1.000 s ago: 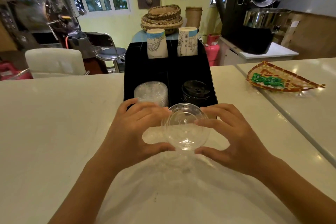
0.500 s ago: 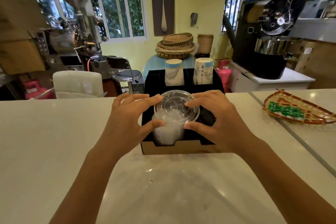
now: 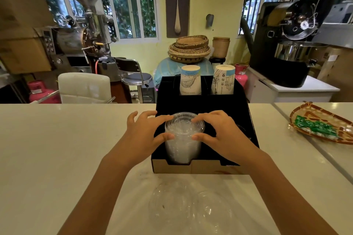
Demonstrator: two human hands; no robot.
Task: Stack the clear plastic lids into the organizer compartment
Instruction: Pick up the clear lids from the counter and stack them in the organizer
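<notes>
A: How do we read the hands' pose?

B: We see both forearms reaching forward; the left hand (image 3: 145, 133) and right hand (image 3: 219, 135) clasp the stack of clear lids (image 3: 184, 139) from either side, thumbs and fingertips on its top rim.

A: And the materials?

B: The ribbed, translucent stack stands upright in the black cardboard organizer's (image 3: 202, 166) front left compartment, on the glossy white bench (image 3: 57, 149). Loose domed lids (image 3: 191, 210) lie near us.
</notes>
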